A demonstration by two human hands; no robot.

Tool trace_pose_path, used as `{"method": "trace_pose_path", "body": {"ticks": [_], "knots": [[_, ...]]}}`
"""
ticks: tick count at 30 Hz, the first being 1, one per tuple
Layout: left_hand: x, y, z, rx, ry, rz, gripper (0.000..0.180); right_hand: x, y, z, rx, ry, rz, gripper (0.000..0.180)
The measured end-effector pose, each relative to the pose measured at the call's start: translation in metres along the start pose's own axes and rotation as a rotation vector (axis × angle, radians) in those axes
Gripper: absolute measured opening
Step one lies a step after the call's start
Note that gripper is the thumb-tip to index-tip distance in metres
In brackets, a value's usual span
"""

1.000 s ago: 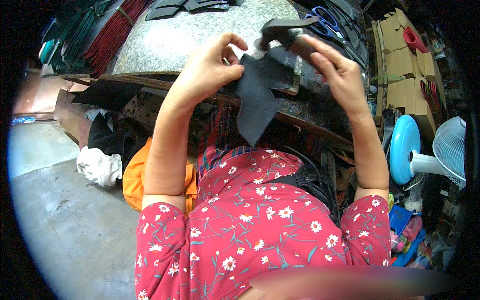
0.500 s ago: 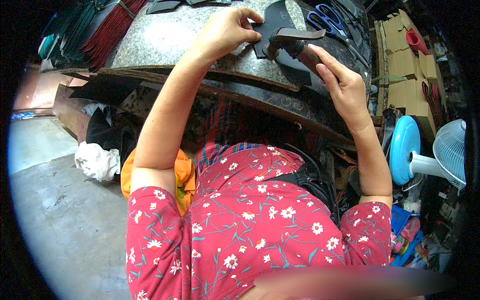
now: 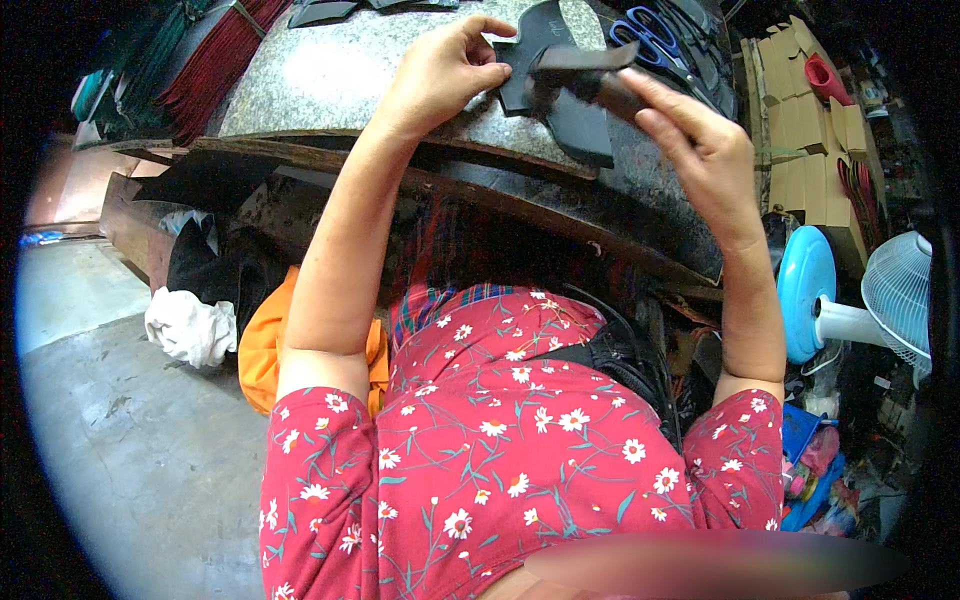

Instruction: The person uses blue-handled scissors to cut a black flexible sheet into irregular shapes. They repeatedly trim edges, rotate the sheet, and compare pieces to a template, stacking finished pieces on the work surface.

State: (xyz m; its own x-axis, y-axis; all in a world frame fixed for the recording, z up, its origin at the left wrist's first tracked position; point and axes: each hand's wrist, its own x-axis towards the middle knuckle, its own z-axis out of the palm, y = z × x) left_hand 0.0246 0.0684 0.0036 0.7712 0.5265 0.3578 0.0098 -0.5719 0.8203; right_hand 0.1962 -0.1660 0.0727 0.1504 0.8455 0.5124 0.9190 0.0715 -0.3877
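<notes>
My right hand [image 3: 702, 150] is wrapped round the handle of a hammer [image 3: 582, 68] with a dark, curved head, blurred by motion. The head hangs over a flat black cut-out piece [image 3: 545, 30], possibly leather, with a light handwritten mark. At its left edge, the thumb and curled fingers of my left hand [image 3: 450, 75] hold the piece down against the speckled stone slab [image 3: 350, 100]. Another part of black sheet [image 3: 585, 130] reaches from below the hammer toward the slab's near edge; I cannot tell whether it is joined to the first.
Blue-handled scissors [image 3: 650, 40] lie right of the hammer among dark tools. Bundles of red cords [image 3: 220, 70] sit at the far left; black pieces [image 3: 325, 10] lie at the back. Cardboard boxes [image 3: 800, 120] and a blue-and-white fan [image 3: 808, 295] stand at the right.
The hammer has shifted slightly left and turned in my right hand, its head now blurred over the black piece. My left hand stays at the edge of the piece.
</notes>
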Motion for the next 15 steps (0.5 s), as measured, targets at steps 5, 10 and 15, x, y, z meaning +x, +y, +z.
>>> {"method": "trace_pose_path", "body": {"ticks": [5, 10, 15], "knots": [[0.0, -0.002, 0.003, 0.008, 0.069, 0.026, 0.038, -0.014, 0.0, 0.001, 0.111, -0.035, 0.158, 0.035], [-0.003, -0.005, 0.0, -0.46, -0.031, -0.241, 0.034, -0.01, -0.01, -0.013, -0.041, -0.13, 0.131, 0.033], [-0.003, -0.002, -0.002, -0.544, -0.036, -0.242, 0.038, -0.004, -0.015, -0.01, 0.243, -0.005, 0.145, 0.032]]}}
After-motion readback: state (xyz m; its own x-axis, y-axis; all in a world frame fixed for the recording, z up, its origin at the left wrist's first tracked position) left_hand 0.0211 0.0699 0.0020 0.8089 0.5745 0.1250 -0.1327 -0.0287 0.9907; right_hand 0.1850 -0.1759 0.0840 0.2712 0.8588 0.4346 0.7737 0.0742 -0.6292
